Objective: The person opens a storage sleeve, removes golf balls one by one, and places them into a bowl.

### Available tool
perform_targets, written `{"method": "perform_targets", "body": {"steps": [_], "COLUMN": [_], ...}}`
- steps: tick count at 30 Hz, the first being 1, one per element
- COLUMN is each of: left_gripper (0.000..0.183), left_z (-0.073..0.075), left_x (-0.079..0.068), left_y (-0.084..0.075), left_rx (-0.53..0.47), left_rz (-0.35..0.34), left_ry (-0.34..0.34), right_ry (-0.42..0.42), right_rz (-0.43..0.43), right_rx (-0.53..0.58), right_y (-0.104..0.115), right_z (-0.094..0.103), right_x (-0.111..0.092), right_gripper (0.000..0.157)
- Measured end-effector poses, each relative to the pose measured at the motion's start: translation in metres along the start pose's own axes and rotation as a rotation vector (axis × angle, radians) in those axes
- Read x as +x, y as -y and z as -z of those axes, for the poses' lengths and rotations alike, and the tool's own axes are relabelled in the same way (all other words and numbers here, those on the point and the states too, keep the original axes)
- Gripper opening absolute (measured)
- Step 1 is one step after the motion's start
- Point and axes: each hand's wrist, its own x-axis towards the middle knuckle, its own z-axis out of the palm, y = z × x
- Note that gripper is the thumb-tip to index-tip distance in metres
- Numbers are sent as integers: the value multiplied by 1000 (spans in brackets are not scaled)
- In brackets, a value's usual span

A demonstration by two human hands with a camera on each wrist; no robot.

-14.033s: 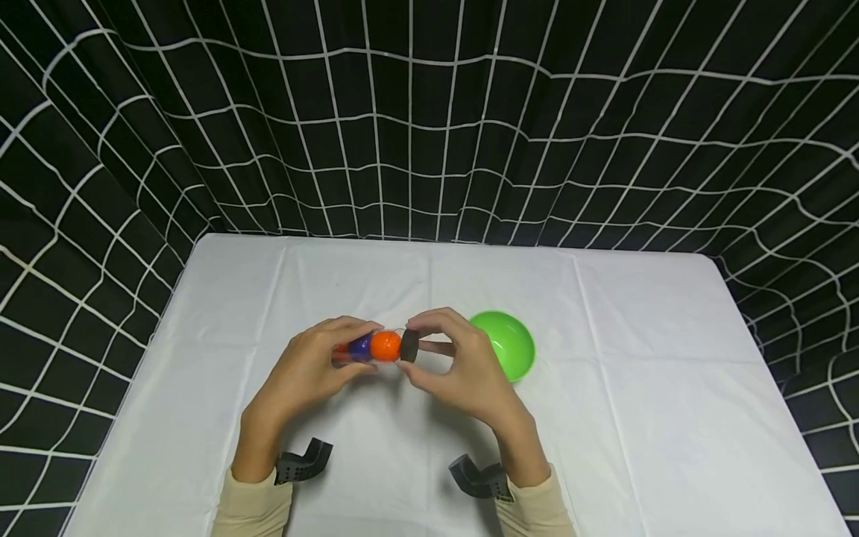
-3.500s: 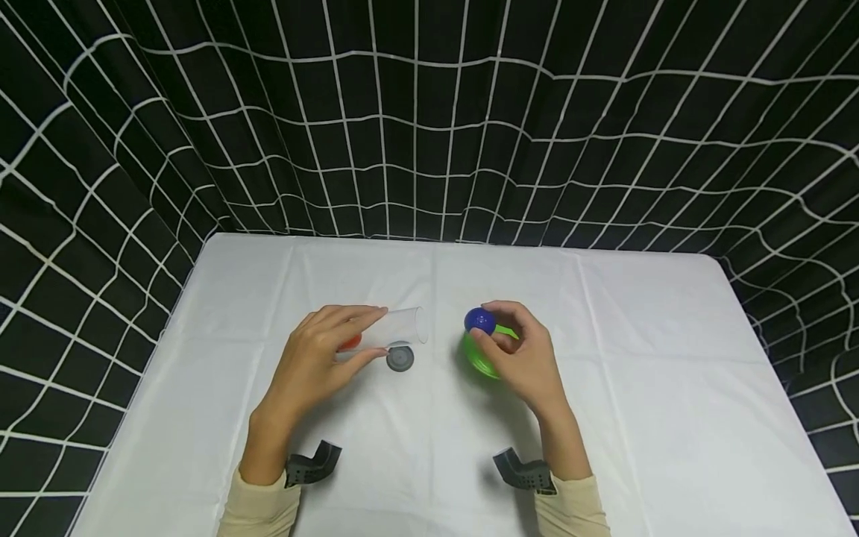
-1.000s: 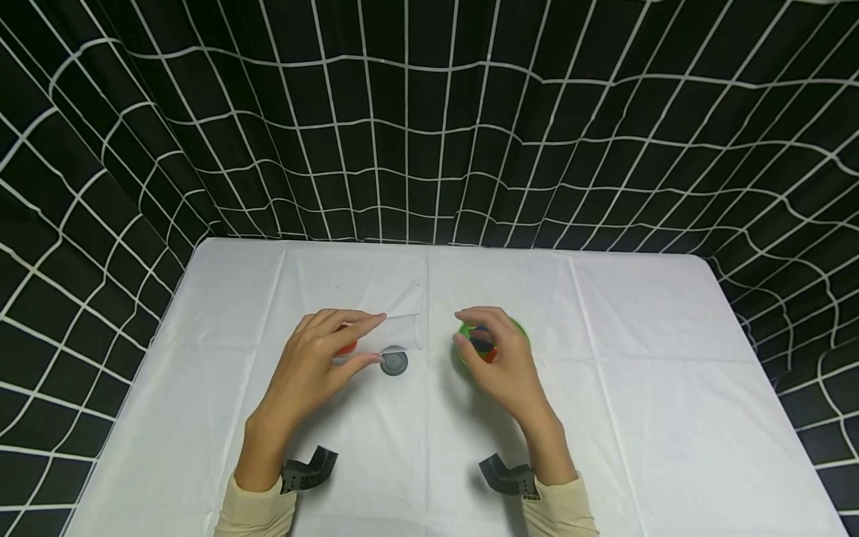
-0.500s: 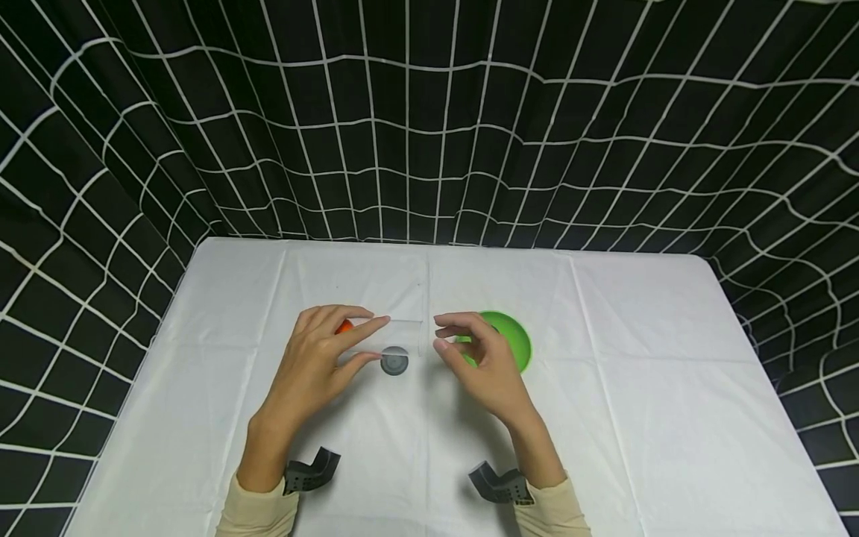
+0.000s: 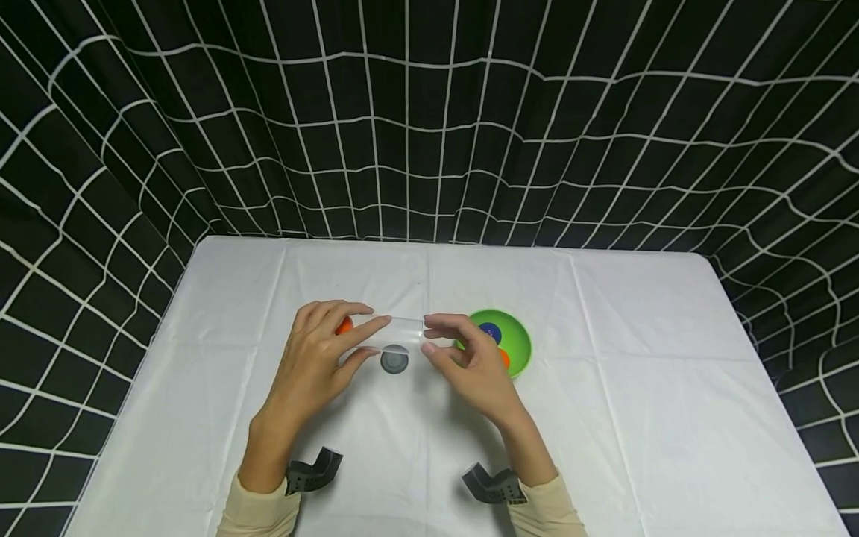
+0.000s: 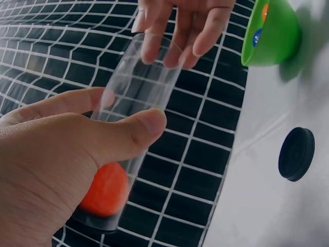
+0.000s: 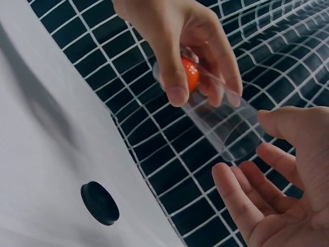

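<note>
My left hand [image 5: 312,365] grips a clear plastic tube [image 5: 403,332] between thumb and fingers, off the table. An orange-red ball [image 6: 106,190] sits inside at the tube's closed end, partly behind my left hand. The tube's open mouth points right. Right at that mouth are the fingertips of my right hand [image 5: 473,369], loosely bent and holding nothing. Behind the right hand stands a green bowl [image 5: 520,339] with a blue ball [image 5: 491,332] and an orange ball [image 5: 505,359] in it. A dark round cap [image 5: 394,359] lies on the table below the tube.
A white cloth [image 5: 644,388] covers the table. Black curtains with a white grid pattern [image 5: 429,134] rise at the back and both sides. A dark wrist mount [image 5: 314,471] sits on the left wrist, with a similar one [image 5: 493,486] on the right.
Earlier the capped tube held several balls; since then the cap came off and balls went into the bowl. Within the last second my right hand moved left from the bowl to the tube's mouth.
</note>
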Motion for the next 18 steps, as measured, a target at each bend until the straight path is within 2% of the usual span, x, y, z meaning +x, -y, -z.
{"method": "perform_targets", "body": {"steps": [18], "left_gripper": [50], "left_z": [1], "left_x": [1], "left_y": [0], "left_rx": [27], "left_rz": [-4], "left_ry": [-17], "right_ry": [6], "right_rz": [-67], "right_rx": [41], "right_y": [-3], "right_z": [-3], "right_x": [3], "right_gripper": [41]}}
